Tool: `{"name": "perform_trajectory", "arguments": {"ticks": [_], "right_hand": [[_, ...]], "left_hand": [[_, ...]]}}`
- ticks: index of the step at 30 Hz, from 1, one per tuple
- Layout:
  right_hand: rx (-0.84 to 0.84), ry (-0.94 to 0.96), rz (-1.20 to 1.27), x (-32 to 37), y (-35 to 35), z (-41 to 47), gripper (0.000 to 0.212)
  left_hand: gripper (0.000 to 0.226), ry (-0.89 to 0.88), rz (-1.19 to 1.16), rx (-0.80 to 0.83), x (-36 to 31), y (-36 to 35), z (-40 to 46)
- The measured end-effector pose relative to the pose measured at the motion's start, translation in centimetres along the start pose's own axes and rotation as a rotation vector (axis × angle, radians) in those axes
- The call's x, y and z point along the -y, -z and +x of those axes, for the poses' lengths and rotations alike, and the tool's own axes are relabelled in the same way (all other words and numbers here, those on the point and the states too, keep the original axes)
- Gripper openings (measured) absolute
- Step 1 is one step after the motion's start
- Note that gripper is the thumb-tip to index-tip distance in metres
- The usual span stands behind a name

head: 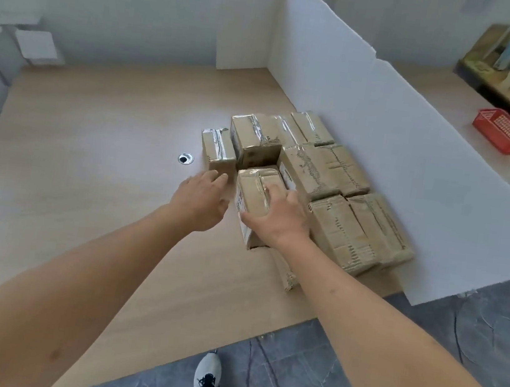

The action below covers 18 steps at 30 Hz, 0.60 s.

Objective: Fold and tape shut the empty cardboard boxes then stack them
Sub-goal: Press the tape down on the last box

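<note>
At the bottom centre of the frame a white shoe [208, 373] and dark trousers stand on grey stone-look floor tiles [353, 371], just off the near edge of a pale wood-grain table [86, 169]. Two bare forearms reach up from the lower corners.

The right hand [280, 216] grasps a small taped box [255, 193] in the middle of the frame, fingers curled over its glossy top and thumb along its near side; the box's left face carries a white printed label. The left hand [202, 197] hovers just left of that box, fingers relaxed and holding nothing.

The box sits at the left edge of a cluster of sealed boxes [330, 184], brown corrugated cardboard wrapped in crinkled clear tape, packed side by side to the right of centre against a white foam-board partition [385, 139]. One smaller box [217, 150] stands slightly apart at the cluster's left.

Left of the boxes the tabletop lies broad and bare apart from a round metal cable grommet [185, 158]. At the far right, beyond the partition, a red plastic mesh basket [505, 130] rests on another surface.
</note>
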State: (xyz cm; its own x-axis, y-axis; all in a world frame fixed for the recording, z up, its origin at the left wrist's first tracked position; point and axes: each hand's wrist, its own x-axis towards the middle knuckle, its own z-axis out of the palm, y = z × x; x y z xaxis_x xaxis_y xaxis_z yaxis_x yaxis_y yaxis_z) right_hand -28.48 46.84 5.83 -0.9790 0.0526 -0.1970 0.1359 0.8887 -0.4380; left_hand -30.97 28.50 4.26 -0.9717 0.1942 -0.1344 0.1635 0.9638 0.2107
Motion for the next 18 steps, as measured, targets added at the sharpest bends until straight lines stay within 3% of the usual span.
{"name": "perform_trajectory", "arguments": {"ticks": [18], "right_hand": [[0.159,0.203,0.018,-1.2,-6.4,16.1,0.084]], "left_hand": [[0.052,0.398,-0.102,0.030,2.4,-6.0,9.9]]}}
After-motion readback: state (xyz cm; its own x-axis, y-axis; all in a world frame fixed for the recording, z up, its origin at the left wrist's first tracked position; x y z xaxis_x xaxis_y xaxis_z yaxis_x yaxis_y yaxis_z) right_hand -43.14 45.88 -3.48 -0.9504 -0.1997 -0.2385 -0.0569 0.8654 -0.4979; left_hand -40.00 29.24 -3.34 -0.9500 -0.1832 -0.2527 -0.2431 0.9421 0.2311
